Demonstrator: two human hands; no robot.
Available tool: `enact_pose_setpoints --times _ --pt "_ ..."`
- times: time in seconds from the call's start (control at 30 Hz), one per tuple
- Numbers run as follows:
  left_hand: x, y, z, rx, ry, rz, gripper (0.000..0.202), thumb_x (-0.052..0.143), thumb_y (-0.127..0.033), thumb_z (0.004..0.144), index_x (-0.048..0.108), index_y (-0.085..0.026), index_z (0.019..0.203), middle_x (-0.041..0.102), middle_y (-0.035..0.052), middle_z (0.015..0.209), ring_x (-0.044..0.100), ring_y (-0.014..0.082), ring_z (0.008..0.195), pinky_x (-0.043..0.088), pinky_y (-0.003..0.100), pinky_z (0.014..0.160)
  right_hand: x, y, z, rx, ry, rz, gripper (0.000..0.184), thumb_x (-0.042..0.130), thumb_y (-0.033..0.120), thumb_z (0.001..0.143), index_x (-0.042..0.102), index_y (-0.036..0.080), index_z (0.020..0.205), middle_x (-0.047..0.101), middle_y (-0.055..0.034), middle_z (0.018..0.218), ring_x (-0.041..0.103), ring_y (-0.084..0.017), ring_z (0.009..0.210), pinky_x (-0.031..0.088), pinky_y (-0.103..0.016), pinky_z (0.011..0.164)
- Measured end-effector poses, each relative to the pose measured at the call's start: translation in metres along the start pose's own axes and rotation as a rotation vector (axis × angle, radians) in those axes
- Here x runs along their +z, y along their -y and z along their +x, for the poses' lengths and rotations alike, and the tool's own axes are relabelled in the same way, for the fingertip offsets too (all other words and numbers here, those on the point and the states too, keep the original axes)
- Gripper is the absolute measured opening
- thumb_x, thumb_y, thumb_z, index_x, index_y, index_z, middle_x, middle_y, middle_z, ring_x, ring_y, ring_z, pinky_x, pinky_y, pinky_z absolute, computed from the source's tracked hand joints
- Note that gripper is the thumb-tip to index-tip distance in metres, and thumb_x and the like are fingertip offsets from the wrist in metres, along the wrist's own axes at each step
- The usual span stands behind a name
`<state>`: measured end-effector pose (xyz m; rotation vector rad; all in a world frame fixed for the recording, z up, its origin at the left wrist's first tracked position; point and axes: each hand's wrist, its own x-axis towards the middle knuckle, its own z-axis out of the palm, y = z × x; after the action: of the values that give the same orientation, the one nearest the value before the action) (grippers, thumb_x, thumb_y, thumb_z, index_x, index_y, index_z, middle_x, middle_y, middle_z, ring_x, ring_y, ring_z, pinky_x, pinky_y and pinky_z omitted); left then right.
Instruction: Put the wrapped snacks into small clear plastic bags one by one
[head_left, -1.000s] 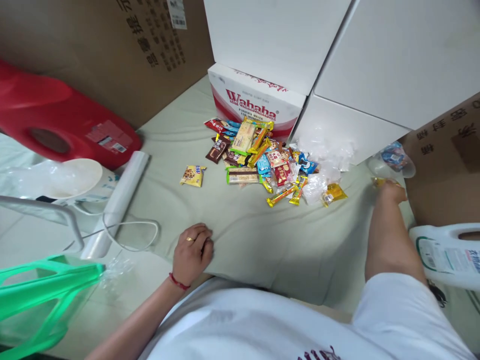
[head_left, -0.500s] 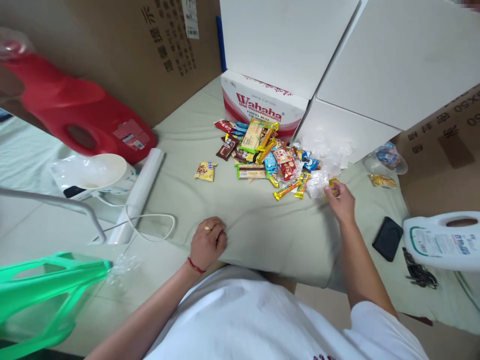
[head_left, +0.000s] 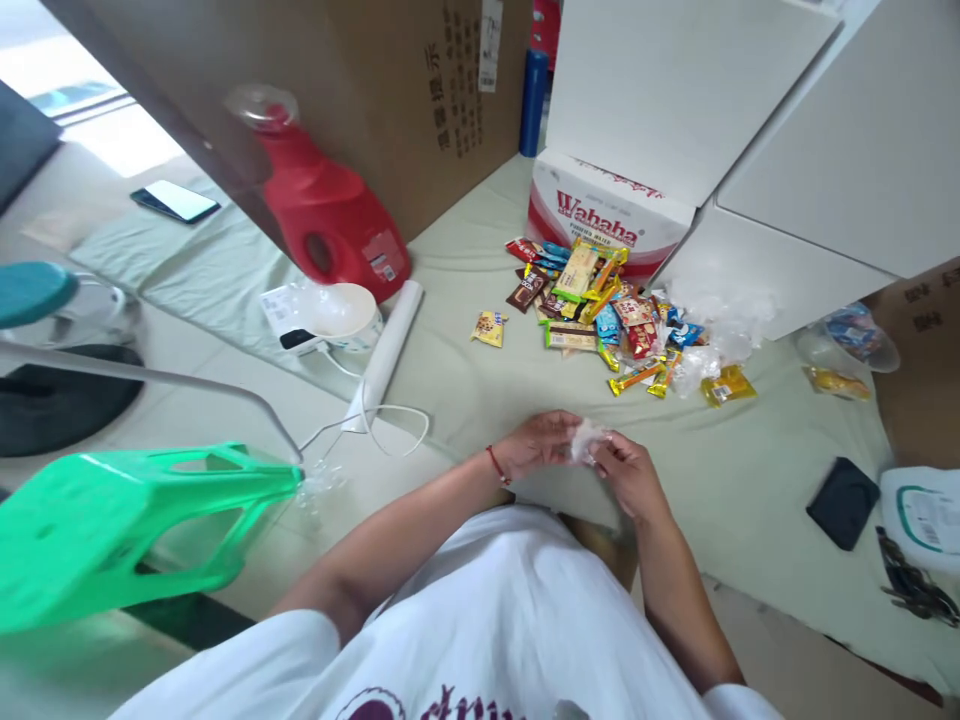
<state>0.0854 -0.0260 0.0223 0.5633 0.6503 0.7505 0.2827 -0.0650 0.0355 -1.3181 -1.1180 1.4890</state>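
A small crumpled clear plastic bag (head_left: pixel 585 443) is between my two hands, over the cloth near my body. My right hand (head_left: pixel 626 472) pinches its right side. The fingers of my left hand (head_left: pixel 536 445) are on its left side, thumb partly hidden. Beyond my hands lies a pile of wrapped snacks (head_left: pixel 600 300) in yellow, brown, red and blue. To the right of the pile are more crumpled clear plastic bags (head_left: pixel 739 315), with a yellow packet (head_left: pixel 727 386) at their near edge. One small yellow snack packet (head_left: pixel 489 328) lies apart on the left.
Behind the snacks stands a Wahaba-type carton, printed "Wahaha" (head_left: pixel 600 215), against white boxes (head_left: pixel 690 90). A red jug (head_left: pixel 337 210), a paper cup (head_left: pixel 356 315) and a white roll (head_left: pixel 386 350) are at left, above a green stool (head_left: pixel 135 530). A black wallet-like item (head_left: pixel 844 503) lies at right.
My right hand has come back from beside the snack pile toward my body, now with clear plastic. My left hand has moved right to meet it. The view has shifted left.
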Motion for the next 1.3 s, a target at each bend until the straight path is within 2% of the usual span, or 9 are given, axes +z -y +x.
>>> enact_pose_setpoints --times 0.3,0.47,0.57,0.67,0.83,0.93,1.0,1.13,1.3 --pt "-0.032 -0.016 -0.009 0.298 -0.378 -0.115 0.051 0.096 -0.044 0.062 0.057 -0.019 0.083 0.068 0.0007 0.095 0.065 0.0148 0.092 0.058 0.031 0.083 -0.018 -0.001 -0.015 -0.422 -0.522 -0.36 0.021 0.076 0.04 0.085 0.074 0.019 0.085 0.065 -0.0001 0.076 0.056 -0.014 0.067 0.046 -0.027 0.063" --pt "-0.015 -0.02 -0.021 -0.183 -0.213 -0.179 0.07 0.072 -0.083 0.069 0.058 -0.019 0.091 0.074 0.0129 0.095 0.073 0.0294 0.091 0.06 0.045 0.076 -0.018 0.004 -0.027 -0.76 -0.438 -0.73 0.015 0.064 0.022 0.094 0.078 0.026 0.094 0.071 -0.0037 0.09 0.066 -0.018 0.081 0.052 -0.032 0.074" --pt "0.005 -0.009 -0.014 -0.257 -0.113 -0.157 0.065 0.091 -0.064 0.061 0.064 -0.017 0.096 0.075 0.0113 0.092 0.073 0.0261 0.086 0.059 0.043 0.079 -0.013 -0.001 -0.028 -0.855 -0.302 -0.859 0.024 0.06 0.015 0.092 0.079 0.03 0.097 0.07 -0.0033 0.09 0.061 -0.017 0.079 0.051 -0.032 0.073" --pt "0.014 0.002 -0.001 -0.037 -0.238 -0.152 0.056 0.1 -0.036 0.052 0.068 -0.016 0.093 0.073 0.0034 0.088 0.068 0.0161 0.079 0.056 0.034 0.082 -0.013 -0.007 -0.03 -0.763 -0.172 -0.775 0.03 0.058 0.018 0.09 0.08 0.032 0.105 0.07 -0.0055 0.108 0.061 -0.02 0.093 0.051 -0.036 0.082" --pt "0.012 0.007 0.005 -0.008 -0.226 -0.034 0.046 0.098 -0.033 0.053 0.072 -0.014 0.086 0.07 0.0019 0.085 0.065 0.015 0.08 0.053 0.032 0.081 -0.023 -0.01 -0.021 -0.195 -0.424 -0.022 0.038 0.062 0.045 0.09 0.072 0.024 0.121 0.07 -0.0093 0.113 0.064 -0.02 0.091 0.053 -0.034 0.077" --pt "0.015 0.008 0.005 -0.031 -0.123 0.044 0.046 0.094 -0.036 0.057 0.072 -0.013 0.089 0.071 0.0048 0.089 0.065 0.0178 0.085 0.053 0.034 0.083 -0.024 -0.006 -0.008 0.061 -0.219 0.084 0.048 0.078 0.056 0.077 0.074 0.02 0.108 0.072 -0.007 0.095 0.061 -0.018 0.077 0.048 -0.029 0.069" --pt "0.018 0.008 0.006 0.013 -0.2 0.143 0.044 0.092 -0.036 0.059 0.069 -0.014 0.089 0.069 0.0054 0.09 0.064 0.0185 0.085 0.052 0.033 0.081 -0.018 -0.004 -0.002 0.086 -0.123 0.033 0.045 0.084 0.056 0.07 0.075 0.018 0.092 0.066 -0.0013 0.074 0.053 -0.013 0.064 0.041 -0.026 0.061" --pt "0.026 0.011 0.004 0.386 -0.726 0.514 0.031 0.082 -0.037 0.074 0.059 -0.019 0.085 0.062 0.0009 0.085 0.058 0.0153 0.082 0.049 0.031 0.081 0.0 -0.001 0.002 -0.045 -0.285 -0.128 0.035 0.08 0.052 0.074 0.072 0.019 0.083 0.056 0.0043 0.063 0.043 -0.01 0.058 0.034 -0.024 0.057" --pt "0.033 0.023 0.003 0.373 -0.528 0.68 0.026 0.076 -0.041 0.075 0.061 -0.02 0.076 0.062 0.0016 0.079 0.057 0.0168 0.078 0.046 0.029 0.073 0.014 0.002 0.004 -0.125 -0.339 -0.137 0.028 0.077 0.046 0.08 0.072 0.02 0.087 0.059 0.0031 0.069 0.048 -0.011 0.062 0.038 -0.024 0.059"
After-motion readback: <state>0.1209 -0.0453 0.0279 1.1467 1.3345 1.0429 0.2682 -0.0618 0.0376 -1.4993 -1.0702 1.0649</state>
